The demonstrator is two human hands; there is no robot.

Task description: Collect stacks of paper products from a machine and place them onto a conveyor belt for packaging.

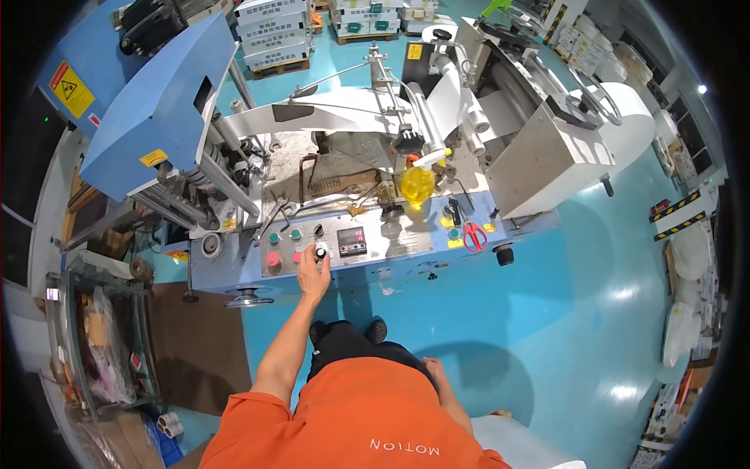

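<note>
My left hand (314,275) reaches up to the control panel (387,252) on the blue machine, its fingers closed round a black knob (320,253). Green buttons (295,234) and red buttons (272,259) lie to the left of that knob, and a small display (351,241) with red digits sits to its right. Down by my right hip hangs my right hand (432,366), away from the machine; its fingers are mostly hidden. Wrenches (283,209) rest on the machine bed above the panel. Red-handled scissors (474,237) lie at the panel's right end.
A yellow spray bottle (417,186) stands behind the panel. White web material (336,109) runs across the rollers. A handwheel (248,299) juts from the front edge. To the left stand a metal rack (101,344) and a brown mat (191,344); stacked boxes (269,35) are beyond.
</note>
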